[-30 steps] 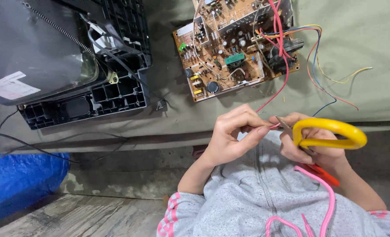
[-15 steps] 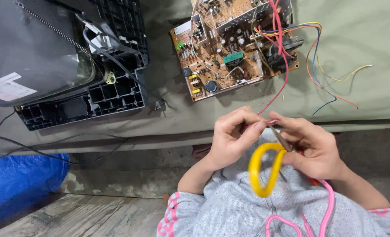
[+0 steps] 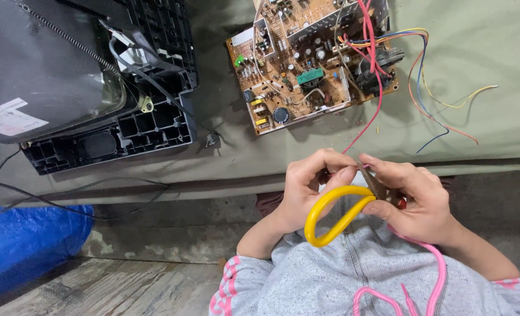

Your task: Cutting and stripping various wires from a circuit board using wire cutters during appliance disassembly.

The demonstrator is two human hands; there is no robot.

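Note:
My left hand (image 3: 312, 184) pinches the end of a red wire (image 3: 370, 114) that runs up to a brown circuit board (image 3: 306, 64) on the grey-green cloth. My right hand (image 3: 412, 196) grips a pair of scissors with a yellow loop handle (image 3: 333, 213), blades against the wire between my fingers. The two hands touch each other just below the cloth's front edge, above my grey sweater.
A black plastic television chassis with a dark picture tube (image 3: 67, 88) lies at the left. Loose coloured wires (image 3: 441, 99) trail right of the board. A black cable (image 3: 72, 196) hangs over the edge. Blue plastic sheet (image 3: 20, 240) sits at lower left.
The yellow scissor handle swung from the right side of my right hand down to below and between my hands. My hands stayed together on the red wire.

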